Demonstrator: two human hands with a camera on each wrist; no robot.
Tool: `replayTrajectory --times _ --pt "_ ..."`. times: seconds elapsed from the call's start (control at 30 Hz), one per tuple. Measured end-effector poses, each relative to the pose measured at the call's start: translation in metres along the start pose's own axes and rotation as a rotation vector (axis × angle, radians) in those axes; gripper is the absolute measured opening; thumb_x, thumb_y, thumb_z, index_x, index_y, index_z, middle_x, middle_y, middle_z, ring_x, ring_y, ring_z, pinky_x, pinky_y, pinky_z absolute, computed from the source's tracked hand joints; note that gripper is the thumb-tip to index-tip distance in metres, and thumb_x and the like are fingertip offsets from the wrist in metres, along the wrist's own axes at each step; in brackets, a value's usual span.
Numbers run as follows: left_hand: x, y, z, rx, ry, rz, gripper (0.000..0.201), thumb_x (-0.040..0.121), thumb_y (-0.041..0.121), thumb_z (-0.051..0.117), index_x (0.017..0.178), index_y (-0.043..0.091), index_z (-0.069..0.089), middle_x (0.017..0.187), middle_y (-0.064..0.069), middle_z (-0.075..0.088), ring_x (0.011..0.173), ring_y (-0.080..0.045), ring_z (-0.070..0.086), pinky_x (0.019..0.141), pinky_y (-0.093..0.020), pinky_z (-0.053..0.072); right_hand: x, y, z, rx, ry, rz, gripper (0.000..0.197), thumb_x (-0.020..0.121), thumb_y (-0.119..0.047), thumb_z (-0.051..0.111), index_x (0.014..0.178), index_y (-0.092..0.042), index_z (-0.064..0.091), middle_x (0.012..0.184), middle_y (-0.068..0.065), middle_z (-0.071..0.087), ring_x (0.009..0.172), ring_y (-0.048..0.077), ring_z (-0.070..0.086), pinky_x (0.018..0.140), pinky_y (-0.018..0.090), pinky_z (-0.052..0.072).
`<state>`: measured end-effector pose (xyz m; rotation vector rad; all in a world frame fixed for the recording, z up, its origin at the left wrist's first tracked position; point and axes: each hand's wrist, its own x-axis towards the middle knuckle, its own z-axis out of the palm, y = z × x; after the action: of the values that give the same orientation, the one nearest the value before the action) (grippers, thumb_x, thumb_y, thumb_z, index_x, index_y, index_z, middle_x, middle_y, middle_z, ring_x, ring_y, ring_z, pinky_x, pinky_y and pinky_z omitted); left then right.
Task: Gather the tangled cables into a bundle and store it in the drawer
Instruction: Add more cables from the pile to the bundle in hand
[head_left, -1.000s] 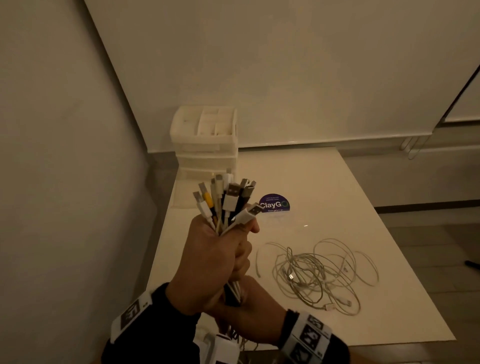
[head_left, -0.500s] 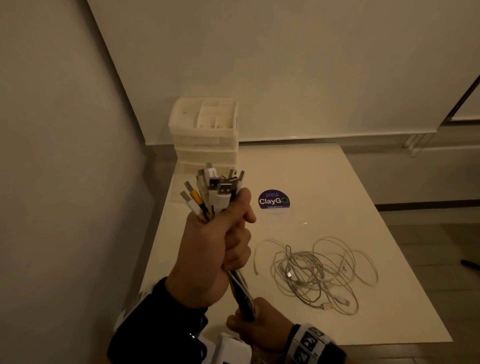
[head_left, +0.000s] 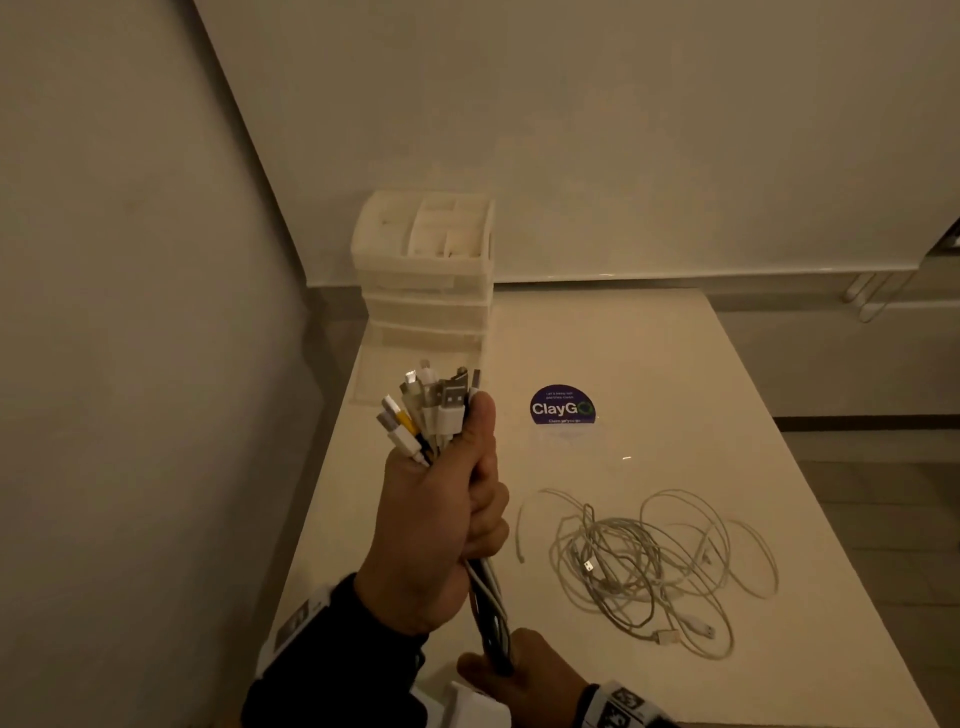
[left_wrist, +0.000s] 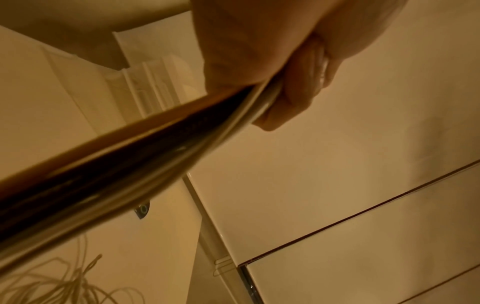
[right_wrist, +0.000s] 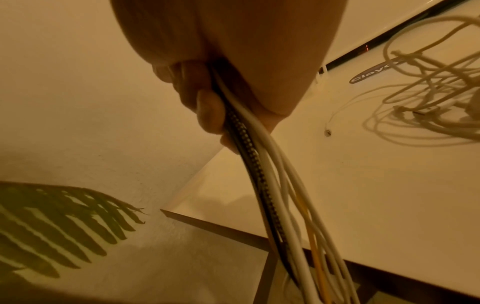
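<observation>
Left hand (head_left: 441, 525) fisted round cable bundle (head_left: 434, 410), plugs up, above surface (head_left: 675, 374); right hand (head_left: 524, 675) grips bundle below. Loose cables (head_left: 649, 566) right of bundle.

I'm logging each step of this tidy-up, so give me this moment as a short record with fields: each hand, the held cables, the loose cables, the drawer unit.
left hand: raised, grips the cable bundle just below its connector ends
right hand: lower, near the table's front edge, grips the same bundle's trailing cords
cable bundle: white, black and yellow cords, connectors pointing up
loose cables: tangled white pile on the table, untouched
drawer unit: back left corner of the table, lowest drawer pulled out
sticker: round, purple, on the table
</observation>
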<state>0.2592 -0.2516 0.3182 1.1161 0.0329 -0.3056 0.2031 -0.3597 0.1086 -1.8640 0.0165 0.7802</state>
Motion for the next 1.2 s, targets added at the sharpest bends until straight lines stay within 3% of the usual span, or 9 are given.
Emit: replayTrajectory --times 0.27,0.33,0.4,0.53,0.6,0.7,0.77,0.97,1.2 --pt "0.013 0.005 0.0 -0.085 0.013 0.067 0.051 0.088 0.046 0.058 0.056 0.016 0.034 0.043 0.004 0.023 0.031 -0.006 0.017 0.037 -0.013 0.017 0.009 -0.011 -0.022 -0.028 -0.199 0.085 0.032 0.068 -0.048 0.069 0.042 -0.032 0.062 0.047 -0.018 0.051 0.051 -0.007 0.048 0.056 0.01 0.033" --pt "0.019 0.01 -0.003 -0.072 0.007 0.072 0.051 0.084 0.047 0.06 0.058 0.015 0.03 0.043 0.004 0.022 0.032 -0.007 0.017 0.037 -0.014 0.017 0.011 -0.015 -0.031 -0.173 -0.242 0.116 0.029 0.083 -0.039 0.065 0.088 -0.013 0.078 0.083 -0.005 0.066 0.078 -0.004 0.057 0.066 0.008 0.034" --pt "0.025 0.015 -0.007 -0.084 0.038 0.081 0.052 0.083 0.048 0.061 0.059 0.017 0.029 0.044 0.004 0.021 0.032 -0.006 0.016 0.037 -0.013 0.017 0.013 -0.019 -0.044 -0.298 -0.277 0.092 0.036 0.097 -0.024 0.055 0.125 -0.003 0.061 0.118 0.008 0.061 0.111 0.017 0.055 0.086 0.012 0.031" --pt "0.036 0.024 -0.012 -0.063 0.129 0.119 0.047 0.081 0.047 0.06 0.057 0.019 0.031 0.045 0.004 0.019 0.033 -0.006 0.015 0.037 -0.013 0.013 0.012 -0.027 -0.094 -0.384 -0.483 -0.063 0.062 0.087 -0.027 0.068 0.142 -0.035 0.04 0.14 -0.007 0.051 0.124 0.01 0.05 0.103 0.025 0.04" --pt "0.04 0.025 -0.014 -0.034 0.147 0.138 0.046 0.082 0.047 0.058 0.057 0.019 0.032 0.048 0.003 0.023 0.034 -0.008 0.022 0.035 -0.013 0.019 0.024 -0.034 -0.13 -0.413 -0.453 -0.027 0.072 0.084 -0.012 0.068 0.143 -0.037 0.035 0.136 -0.011 0.049 0.12 0.01 0.051 0.097 0.025 0.046" --pt "0.046 0.02 -0.012 0.031 0.19 0.14 0.046 0.082 0.05 0.056 0.05 0.02 0.043 0.053 0.0 0.037 0.042 -0.015 0.046 0.037 -0.02 0.034 0.063 -0.035 -0.167 -0.554 -0.102 -0.111 0.055 0.082 0.001 0.055 0.13 -0.025 0.052 0.123 -0.005 0.057 0.111 0.015 0.057 0.089 0.023 0.05" --pt "0.049 0.015 -0.009 0.057 0.213 0.147 0.047 0.083 0.048 0.055 0.047 0.02 0.047 0.053 -0.002 0.042 0.042 -0.018 0.051 0.041 -0.024 0.04 0.092 -0.027 -0.17 -0.722 0.07 -0.083 0.047 0.087 0.0 0.051 0.129 -0.019 0.054 0.126 0.001 0.055 0.117 0.02 0.053 0.096 0.026 0.045" --pt "0.06 0.012 -0.017 -0.018 0.224 0.14 0.042 0.088 0.043 0.055 0.06 0.017 0.037 0.042 0.002 0.028 0.028 -0.007 0.022 0.035 -0.012 0.018 0.127 0.021 -0.142 -1.049 0.08 -0.107 0.055 0.093 -0.014 0.053 0.144 -0.022 0.033 0.145 0.003 0.034 0.128 0.027 0.038 0.107 0.043 0.037" --pt "0.059 0.006 -0.036 -0.035 0.275 0.129 0.041 0.084 0.04 0.06 0.061 0.017 0.035 0.041 0.003 0.019 0.03 -0.008 0.013 0.037 -0.015 0.01 0.124 0.027 -0.137 -0.918 0.195 -0.012 0.019 0.096 -0.012 0.045 0.115 -0.01 0.051 0.122 0.011 0.047 0.111 0.029 0.05 0.088 0.034 0.042"
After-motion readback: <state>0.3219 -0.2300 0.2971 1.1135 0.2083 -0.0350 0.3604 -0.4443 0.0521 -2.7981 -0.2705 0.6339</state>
